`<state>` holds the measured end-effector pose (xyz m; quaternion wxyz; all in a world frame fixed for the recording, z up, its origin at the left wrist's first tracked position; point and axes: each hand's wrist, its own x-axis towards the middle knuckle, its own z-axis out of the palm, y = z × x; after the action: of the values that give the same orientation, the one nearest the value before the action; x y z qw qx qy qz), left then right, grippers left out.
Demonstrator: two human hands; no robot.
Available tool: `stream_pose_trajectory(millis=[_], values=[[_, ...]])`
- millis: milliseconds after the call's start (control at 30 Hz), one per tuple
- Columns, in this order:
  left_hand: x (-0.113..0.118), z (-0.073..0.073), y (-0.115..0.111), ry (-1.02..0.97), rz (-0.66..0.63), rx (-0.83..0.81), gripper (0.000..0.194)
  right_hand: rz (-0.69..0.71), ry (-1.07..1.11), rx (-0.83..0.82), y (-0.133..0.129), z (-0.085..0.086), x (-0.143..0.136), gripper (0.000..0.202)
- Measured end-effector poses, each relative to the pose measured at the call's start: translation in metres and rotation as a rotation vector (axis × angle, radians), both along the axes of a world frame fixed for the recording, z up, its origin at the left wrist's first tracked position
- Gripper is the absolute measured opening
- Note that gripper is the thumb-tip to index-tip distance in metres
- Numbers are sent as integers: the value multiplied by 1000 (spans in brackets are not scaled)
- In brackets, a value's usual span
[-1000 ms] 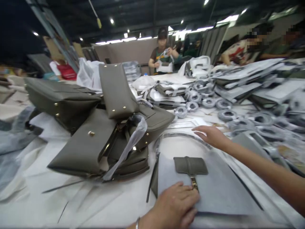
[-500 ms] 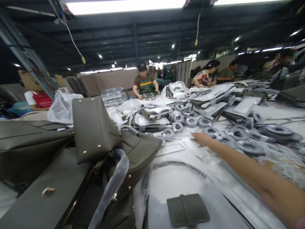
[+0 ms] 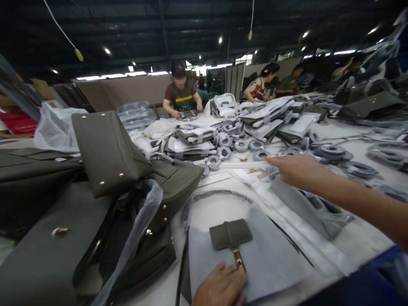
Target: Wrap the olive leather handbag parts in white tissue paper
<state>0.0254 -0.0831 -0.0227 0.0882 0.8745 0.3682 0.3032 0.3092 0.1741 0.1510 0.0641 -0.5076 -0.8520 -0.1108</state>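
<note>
My left hand rests at the bottom centre on a flat bag covered with pale sheeting, fingertips at a gold clasp below a small olive leather piece. Its fingers are bent, and whether they grip the clasp is unclear. My right hand reaches in from the right over the table, index finger pointing toward the wrapped coils. Its other fingers are blurred, and anything in them is hidden. A wrapped handle arches above the flat bag.
Olive leather bags are heaped at the left, with a plastic-wrapped strap hanging down. Wrapped flat pieces are stacked mid-table. Across the table a person in a green apron works; others sit at the right.
My left hand has come into view at the gold clasp, which now shows. My right hand appears farther right and larger, its forearm more level. The view has shifted right and downward.
</note>
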Motion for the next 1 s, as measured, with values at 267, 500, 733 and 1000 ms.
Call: stream_pose_trajectory(millis=[267,500,733,1000], values=[[8,36,-19,-9,117,-296,43,592,74,-26,-153,-82,-33,69],[8,29,-24,80,187,-344,41,672,33,-149,-179,-129,-27,84],[7,26,-27,120,189,-313,41,654,19,-90,-196,-138,-30,81],[10,36,-32,98,109,-149,36,601,28,-129,-200,-138,-33,75]])
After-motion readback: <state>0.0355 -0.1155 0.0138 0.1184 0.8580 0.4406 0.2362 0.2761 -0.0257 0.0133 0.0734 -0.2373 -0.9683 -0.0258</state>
